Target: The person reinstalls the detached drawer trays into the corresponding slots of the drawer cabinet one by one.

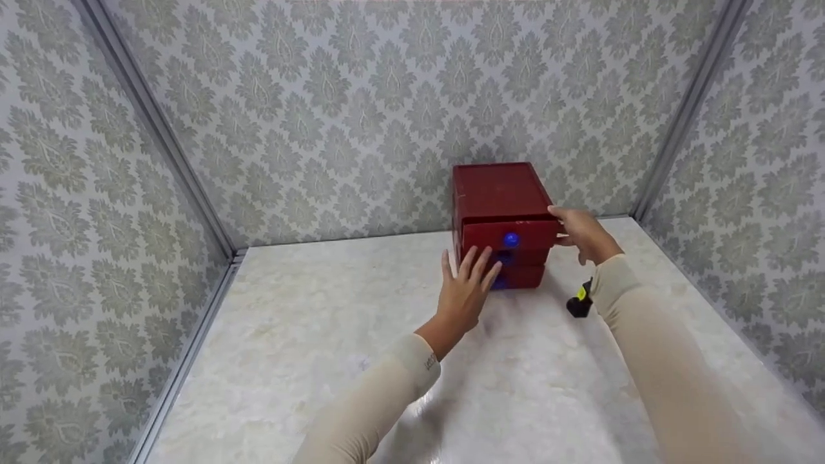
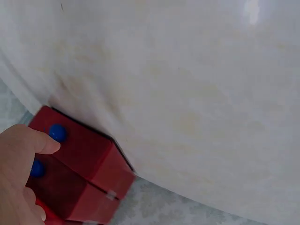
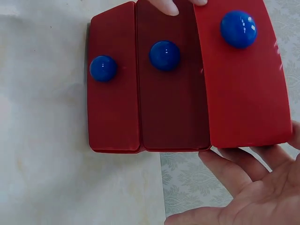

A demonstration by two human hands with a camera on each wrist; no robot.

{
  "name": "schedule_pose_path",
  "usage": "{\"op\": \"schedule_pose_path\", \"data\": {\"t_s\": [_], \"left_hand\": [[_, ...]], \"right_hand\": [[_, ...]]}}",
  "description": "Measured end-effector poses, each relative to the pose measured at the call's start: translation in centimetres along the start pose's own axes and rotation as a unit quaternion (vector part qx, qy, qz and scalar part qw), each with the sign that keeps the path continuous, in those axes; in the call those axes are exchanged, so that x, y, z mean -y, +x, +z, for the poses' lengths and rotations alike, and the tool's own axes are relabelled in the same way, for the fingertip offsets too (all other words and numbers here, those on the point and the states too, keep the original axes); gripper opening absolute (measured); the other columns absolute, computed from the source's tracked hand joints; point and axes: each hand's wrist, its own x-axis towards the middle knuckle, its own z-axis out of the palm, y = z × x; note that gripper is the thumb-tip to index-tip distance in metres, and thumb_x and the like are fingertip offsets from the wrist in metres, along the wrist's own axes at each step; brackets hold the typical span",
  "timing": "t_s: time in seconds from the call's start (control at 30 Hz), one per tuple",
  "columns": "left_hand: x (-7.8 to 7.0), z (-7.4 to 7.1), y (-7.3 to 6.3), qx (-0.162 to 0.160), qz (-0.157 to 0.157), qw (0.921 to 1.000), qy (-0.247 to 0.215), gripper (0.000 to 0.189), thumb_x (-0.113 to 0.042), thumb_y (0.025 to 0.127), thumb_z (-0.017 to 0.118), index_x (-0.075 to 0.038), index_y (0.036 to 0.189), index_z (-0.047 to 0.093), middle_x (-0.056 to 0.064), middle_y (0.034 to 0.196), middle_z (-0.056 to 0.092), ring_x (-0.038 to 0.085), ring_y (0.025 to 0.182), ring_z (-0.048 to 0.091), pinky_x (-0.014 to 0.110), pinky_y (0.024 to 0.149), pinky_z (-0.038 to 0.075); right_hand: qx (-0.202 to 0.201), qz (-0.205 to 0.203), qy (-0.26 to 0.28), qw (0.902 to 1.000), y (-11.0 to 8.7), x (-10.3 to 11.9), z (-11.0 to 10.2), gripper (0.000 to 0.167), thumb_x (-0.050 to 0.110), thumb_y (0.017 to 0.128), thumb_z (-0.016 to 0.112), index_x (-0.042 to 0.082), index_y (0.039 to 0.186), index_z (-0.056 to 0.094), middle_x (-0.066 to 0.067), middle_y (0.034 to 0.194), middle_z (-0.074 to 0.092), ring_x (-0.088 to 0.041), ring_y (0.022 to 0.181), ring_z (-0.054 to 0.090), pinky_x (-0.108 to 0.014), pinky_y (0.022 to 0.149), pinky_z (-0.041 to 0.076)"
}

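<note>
A red three-drawer box [image 1: 499,190] with round blue knobs stands near the back wall. Its top drawer [image 3: 248,93] juts out slightly beyond the two below. My left hand [image 1: 461,293] is at the front left, fingers spread over the lower drawers. In the right wrist view, its fingertips [image 3: 166,5] reach the middle drawer and the top drawer's edge. On the right side, my right hand [image 1: 585,235] touches the top drawer with extended fingers, its thumb near the upper corner. The left wrist view shows the bottom blue knob [image 2: 57,132] beside a left-hand digit.
A small black object with a yellow patch [image 1: 581,299] lies on the marbled white table [image 1: 322,322], right of the box and partly behind my right sleeve. Patterned walls [image 1: 335,116] with grey metal corner posts enclose the table at the back and sides.
</note>
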Motion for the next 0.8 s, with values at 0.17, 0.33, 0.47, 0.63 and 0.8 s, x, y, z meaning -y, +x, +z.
{"op": "schedule_pose_path", "data": {"t_s": [0.17, 0.33, 0.47, 0.63, 0.8], "left_hand": [[1.2, 0.0, 1.0, 0.035, -0.014, 0.9993, -0.005, 0.113, -0.061, 0.086, 0.071, -0.029, 0.165, -0.003, -0.002, 0.174, -0.011, 0.025, 0.161, -0.001, 0.070, 0.120, 0.018], [1.7, 0.1, 1.3, 0.042, -0.018, 0.9989, -0.010, 0.113, -0.061, 0.086, 0.071, -0.029, 0.165, -0.003, -0.004, 0.174, -0.012, 0.024, 0.161, -0.002, 0.071, 0.120, 0.019], [1.8, 0.5, 1.4, 0.050, -0.021, 0.9985, -0.007, 0.115, -0.062, 0.085, 0.071, -0.029, 0.165, -0.005, -0.004, 0.173, -0.014, 0.024, 0.161, -0.004, 0.071, 0.120, 0.019], [2.1, 1.4, 0.9, 0.021, 0.002, 0.9996, -0.019, 0.106, -0.057, 0.091, 0.067, -0.026, 0.166, -0.001, -0.004, 0.174, -0.004, 0.022, 0.161, 0.003, 0.071, 0.119, 0.020], [3.9, 3.1, -0.6, -0.063, 0.045, 0.9959, -0.047, 0.073, -0.037, 0.102, 0.054, -0.015, 0.164, 0.021, 0.002, 0.169, 0.028, 0.025, 0.157, 0.027, 0.066, 0.121, 0.025]], "right_hand": [[0.012, 0.000, 0.009, 0.9999, 0.0, 0.0, 0.1, 0.074, 0.059, 0.106, 0.034, 0.019, 0.165, 0.015, -0.012, 0.171, 0.020, -0.036, 0.154, 0.029, -0.087, 0.106, 0.002], [0.016, -0.004, 0.006, 0.9998, 0.2, 0.2, 0.3, 0.076, 0.057, 0.106, 0.035, 0.018, 0.166, 0.008, -0.014, 0.171, 0.016, -0.038, 0.155, 0.027, -0.087, 0.106, 0.000], [0.015, -0.007, -0.001, 0.9999, 0.3, 0.3, 0.6, 0.076, 0.058, 0.106, 0.035, 0.019, 0.166, 0.010, -0.014, 0.171, 0.019, -0.037, 0.154, 0.029, -0.087, 0.106, 0.001], [0.002, -0.024, -0.007, 0.9997, 0.3, -0.7, 0.7, 0.078, 0.063, 0.104, 0.034, 0.019, 0.166, 0.012, -0.013, 0.170, 0.019, -0.036, 0.154, 0.029, -0.086, 0.107, 0.001], [-0.013, -0.065, -0.069, 0.9954, 0.5, -3.0, 0.4, 0.089, 0.074, 0.099, 0.029, 0.017, 0.165, 0.014, -0.014, 0.171, 0.015, -0.036, 0.157, 0.017, -0.076, 0.118, 0.011]]}}
